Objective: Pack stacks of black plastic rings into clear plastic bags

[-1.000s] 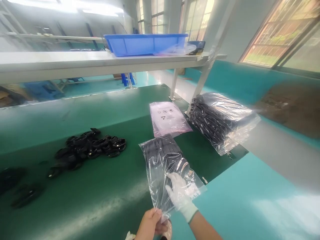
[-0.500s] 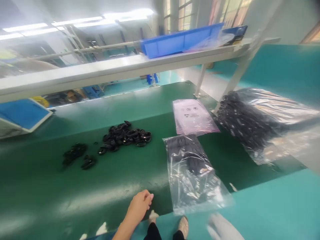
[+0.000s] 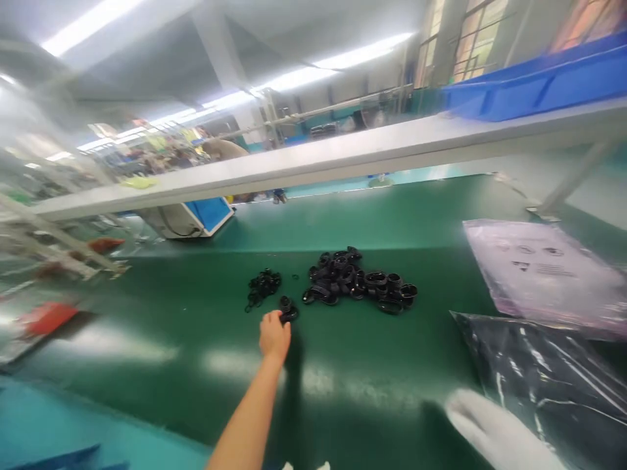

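My bare left hand [image 3: 275, 337] reaches over the green table, its fingers curled against a small black ring-shaped part [image 3: 289, 309]. The fingertips close on this part's near edge, which they partly hide. Just beyond lies a small heap of thin black rings [image 3: 264, 284]. Right of it spreads a larger pile of black ring-shaped parts [image 3: 343, 277]. In a white glove, my right hand [image 3: 492, 421] is at the lower right, nearest to a clear plastic bag [image 3: 553, 378] with dark contents. Motion blurs its fingers.
A printed pinkish bag [image 3: 539, 267] lies behind the clear one. Above the green table [image 3: 196, 372] runs a white shelf [image 3: 313, 156] with a blue bin [image 3: 533, 85]. A blue-fronted box [image 3: 208, 212] stands at the back; a red object [image 3: 49, 318] lies far left.
The view has swung left, so the piles and bags sit farther right. My left hand has gone from the table's front edge to the small black part. My gloved right hand is now near the clear bag.
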Demonstrator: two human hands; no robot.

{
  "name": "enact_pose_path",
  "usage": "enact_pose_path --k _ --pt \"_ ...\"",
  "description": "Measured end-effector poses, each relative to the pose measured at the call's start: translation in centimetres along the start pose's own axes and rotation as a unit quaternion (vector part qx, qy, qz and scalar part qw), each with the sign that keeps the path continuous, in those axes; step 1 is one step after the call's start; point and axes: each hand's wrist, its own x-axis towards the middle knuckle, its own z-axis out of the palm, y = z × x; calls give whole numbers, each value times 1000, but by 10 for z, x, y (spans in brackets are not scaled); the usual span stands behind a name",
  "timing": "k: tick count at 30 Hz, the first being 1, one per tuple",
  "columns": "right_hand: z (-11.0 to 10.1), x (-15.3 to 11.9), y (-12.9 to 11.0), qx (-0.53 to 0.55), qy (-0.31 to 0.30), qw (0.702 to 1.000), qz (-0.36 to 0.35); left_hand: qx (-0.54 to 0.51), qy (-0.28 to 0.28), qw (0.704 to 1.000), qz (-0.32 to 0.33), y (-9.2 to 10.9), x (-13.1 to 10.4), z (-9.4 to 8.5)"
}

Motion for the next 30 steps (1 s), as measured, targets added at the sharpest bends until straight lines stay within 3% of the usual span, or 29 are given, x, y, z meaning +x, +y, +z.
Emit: enact_pose_path --k 2,6,8,11,15,17,20,23,25,27,30 --pt "12 47 -26 -33 15 999 3 -3 22 999 33 -11 32 -2" --pt "38 127 -61 -167 112 979 12 -8 -92 993 70 -16 81 14" --pt "47 153 -72 -225 108 968 38 -17 -122 988 98 -15 87 23" --pt "52 174 -81 -292 64 952 67 -36 -162 968 190 -11 74 32" --pt "49 181 -81 -315 26 947 60 -34 -243 895 373 -2 47 30" --pt "46 180 -78 -320 16 946 57 -30 -275 864 420 4 40 26" --pt "46 175 -76 -316 -2 947 53 -26 -289 867 404 14 37 21" --pt "50 161 -79 -271 -36 959 79 -8 -270 878 396 30 28 22" --pt "55 146 -82 -169 -45 980 100 -8 -256 865 431 41 15 24" --pt "62 126 -85 -8 -70 990 123 -16 -261 828 495 49 -2 27" --pt "74 98 -88 222 -141 947 186 -10 -282 759 587 48 -25 28"
